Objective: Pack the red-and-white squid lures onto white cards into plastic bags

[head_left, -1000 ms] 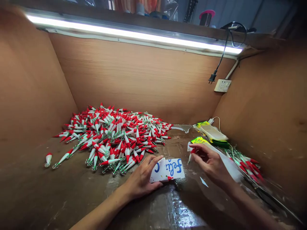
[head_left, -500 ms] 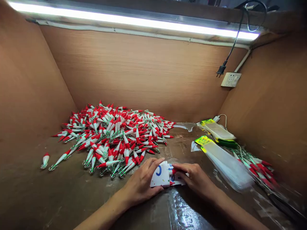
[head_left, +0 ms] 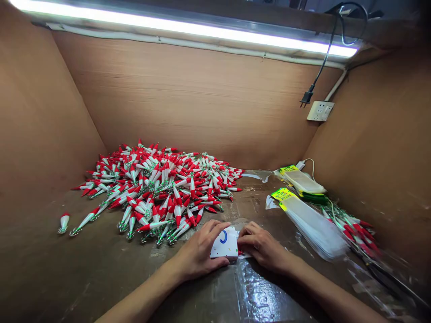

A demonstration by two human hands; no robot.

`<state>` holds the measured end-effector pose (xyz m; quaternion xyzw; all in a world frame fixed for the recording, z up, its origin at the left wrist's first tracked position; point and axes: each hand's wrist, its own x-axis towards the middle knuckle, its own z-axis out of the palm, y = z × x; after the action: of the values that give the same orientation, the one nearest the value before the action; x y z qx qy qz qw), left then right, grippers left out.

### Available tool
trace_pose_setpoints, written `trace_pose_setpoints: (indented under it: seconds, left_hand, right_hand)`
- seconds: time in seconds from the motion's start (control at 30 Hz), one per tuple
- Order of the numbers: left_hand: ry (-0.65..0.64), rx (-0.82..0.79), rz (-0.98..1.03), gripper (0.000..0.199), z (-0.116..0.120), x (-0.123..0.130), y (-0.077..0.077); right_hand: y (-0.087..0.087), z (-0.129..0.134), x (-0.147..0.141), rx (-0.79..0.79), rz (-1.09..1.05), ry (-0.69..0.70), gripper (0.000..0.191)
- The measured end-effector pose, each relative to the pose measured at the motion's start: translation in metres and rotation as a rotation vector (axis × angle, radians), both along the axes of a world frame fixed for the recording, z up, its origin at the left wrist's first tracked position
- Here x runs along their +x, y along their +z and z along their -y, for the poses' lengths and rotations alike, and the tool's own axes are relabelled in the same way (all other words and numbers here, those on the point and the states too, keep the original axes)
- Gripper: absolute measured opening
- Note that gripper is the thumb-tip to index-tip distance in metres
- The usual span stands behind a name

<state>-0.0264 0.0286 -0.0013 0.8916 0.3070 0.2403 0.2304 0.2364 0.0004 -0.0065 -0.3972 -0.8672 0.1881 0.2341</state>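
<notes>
Far left, one stray lure (head_left: pixel 63 223) lies apart from the big heap of red-and-white lures (head_left: pixel 158 190) that fills the back of the worktop (head_left: pixel 101 269). I leave those alone for now; the hooks at their tails look tangled, so pulling one free later calls for a lift, not a drag.

My left hand (head_left: pixel 198 253) lies over the left part of the white card (head_left: pixel 225 244) — fingers curled around its edge, thumb beneath, pinning it to the worktop just in front of the heap. My right hand (head_left: pixel 261 246) meets it from the other side, fingers bent and closed on the card's right edge, where a small bit of red shows; I cannot tell whether that is a lure tip or print.

To do this well I judge the left hand should hold the card flat and steady while the right works at the edge with fingertips only — squeezing would crease the card.

Further right, the stack of clear bags (head_left: pixel 311 222) with yellow headers lies near, and beyond it the packed lures (head_left: pixel 357 231) against the wall.
</notes>
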Motion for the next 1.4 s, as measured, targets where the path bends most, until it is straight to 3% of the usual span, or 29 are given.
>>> trace_pose_setpoints:
  seconds: [0.1, 0.2, 0.3, 0.4, 0.53, 0.7, 0.9, 1.03, 1.17, 1.3, 1.4]
  left_hand:
    - [0.000, 0.019, -0.008, 0.091, 0.001, -0.002, -0.001]
    - [-0.005, 0.062, -0.015, 0.100, 0.002, -0.003, -0.002]
    - [-0.004, 0.104, -0.039, 0.102, 0.004, -0.004, 0.000]
    - [0.006, 0.148, -0.046, 0.098, 0.006, -0.005, 0.003]
    - [0.025, 0.183, -0.052, 0.094, 0.008, -0.008, 0.007]
    - [0.037, 0.191, -0.072, 0.094, 0.010, -0.007, 0.008]
    - [0.021, 0.184, -0.094, 0.091, 0.011, -0.006, 0.009]
    - [0.025, 0.193, -0.103, 0.090, 0.011, -0.008, 0.011]
    - [0.061, 0.179, -0.136, 0.096, 0.009, -0.009, 0.010]
    - [0.050, 0.158, -0.160, 0.099, 0.007, -0.010, 0.007]
    - [0.057, 0.135, -0.166, 0.097, 0.006, -0.012, 0.006]
  right_hand:
    - [0.017, -0.015, 0.007, -0.036, -0.083, -0.033, 0.021]
    - [0.048, -0.050, 0.001, 0.013, -0.076, -0.215, 0.024]
    - [0.081, -0.093, -0.025, 0.122, 0.175, -0.373, 0.026]
    - [0.094, -0.123, -0.062, 0.168, 0.273, -0.479, 0.028]
    - [0.075, -0.132, -0.096, 0.172, 0.330, -0.600, 0.039]
    - [0.044, -0.126, -0.104, 0.140, 0.353, -0.665, 0.030]
    - [0.038, -0.141, -0.099, 0.068, 0.226, -0.696, 0.029]
    - [0.040, -0.146, -0.085, 0.006, 0.032, -0.660, 0.026]
    - [0.039, -0.143, -0.060, -0.117, -0.203, -0.521, 0.036]
    - [0.037, -0.133, -0.030, -0.308, -0.404, -0.394, 0.049]
    - [0.035, -0.117, -0.007, -0.391, -0.493, -0.319, 0.046]
